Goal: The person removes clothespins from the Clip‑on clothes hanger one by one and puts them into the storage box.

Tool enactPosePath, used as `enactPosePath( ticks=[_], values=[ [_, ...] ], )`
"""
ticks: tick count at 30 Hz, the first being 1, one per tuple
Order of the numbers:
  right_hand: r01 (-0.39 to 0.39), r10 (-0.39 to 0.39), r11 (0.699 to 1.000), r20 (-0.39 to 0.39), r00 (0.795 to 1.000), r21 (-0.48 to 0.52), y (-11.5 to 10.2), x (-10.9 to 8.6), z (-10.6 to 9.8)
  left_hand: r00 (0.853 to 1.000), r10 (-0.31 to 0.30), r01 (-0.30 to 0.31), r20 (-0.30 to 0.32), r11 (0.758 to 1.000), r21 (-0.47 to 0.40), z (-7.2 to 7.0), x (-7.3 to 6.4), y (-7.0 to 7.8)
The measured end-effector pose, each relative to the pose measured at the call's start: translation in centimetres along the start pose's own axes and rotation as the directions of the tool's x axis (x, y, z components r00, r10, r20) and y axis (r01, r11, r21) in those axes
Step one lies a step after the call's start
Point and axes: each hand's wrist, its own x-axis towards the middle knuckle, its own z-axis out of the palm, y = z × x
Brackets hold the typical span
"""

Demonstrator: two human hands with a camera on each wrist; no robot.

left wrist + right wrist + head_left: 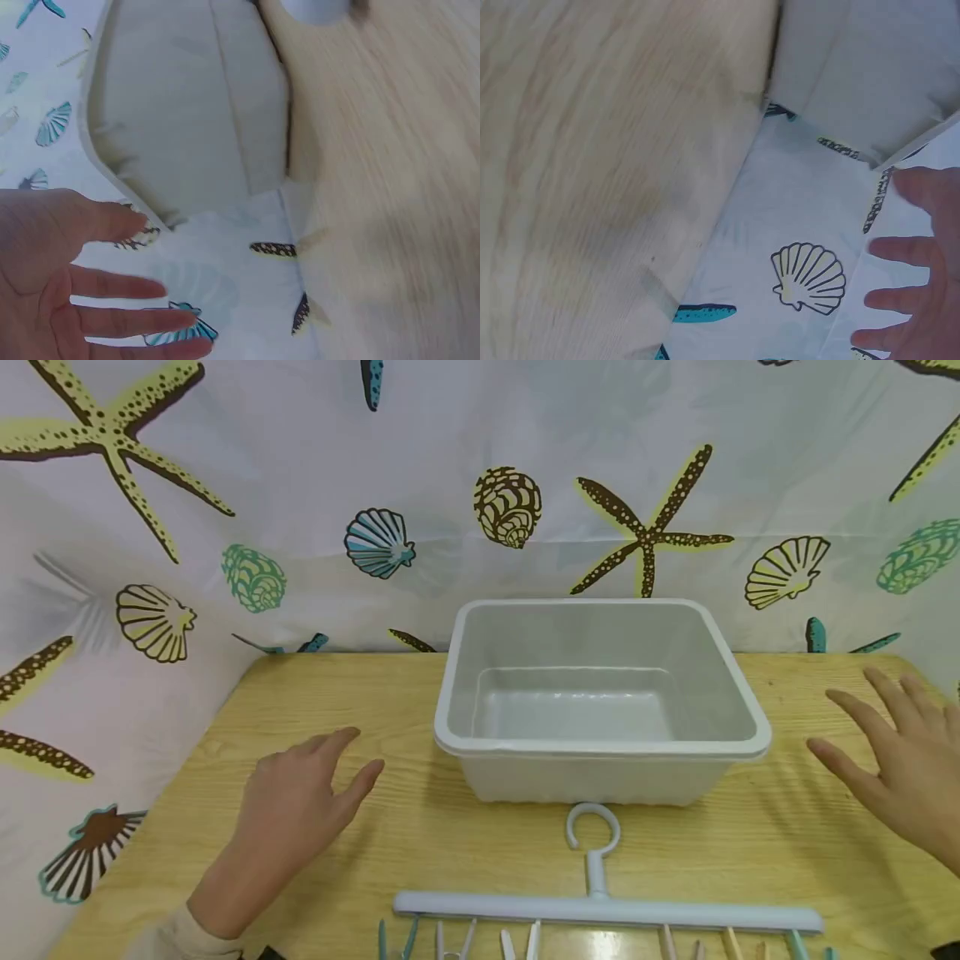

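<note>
- And there it is, the pale tub (585, 781), standing upright by the far edge of the surface (352, 697), about midway between the left and right edges, mouth up, its inner floor and walls in plain sight.
- Over on the left, the left hand (307, 789) hovers above the surface, thumb and fingers spread apart, its grip holding nothing; the head view shows it well apart from the tub.
- To the right, the right hand (911, 760) hangs towards the surface's right edge, fingers fanned, nothing in that grip either, and a gap between it and the tub's rim.
- So the step in hand, I'd judge, is a poised one: both hands flank the tub, neither touching it. A next move on it would call for bringing both hands inward level and curling the fingers round the rim's two ends.
- In front of the tub, towards the near side, lies a pale hanger (607, 910), its hook pointing up at the tub's front wall, with coloured pegs (507, 945) along its bar, cut off by the view.
- Behind it all, a shell-and-starfish cloth (435, 443) hangs beyond the far edge.
</note>
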Motion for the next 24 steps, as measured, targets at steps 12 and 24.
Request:
enactPosePath(
  ticks=[12, 24],
  values=[
    [0.214, -0.204, 0.969, -0.094, 0.975, 0.12, -2.3, -3.1, 0.1, 0.967, 0.253, -0.244, 0.031, 0.954, -0.172, 0.0, -2.9, 2.9],
    [0.308, -0.309, 0.933, -0.025, 0.951, 0.187, -5.1, -4.6, 0.6, 0.874, 0.487, -0.473, 0.01, 0.854, -0.215, 2.2, -3.9, 3.3]
  ],
)
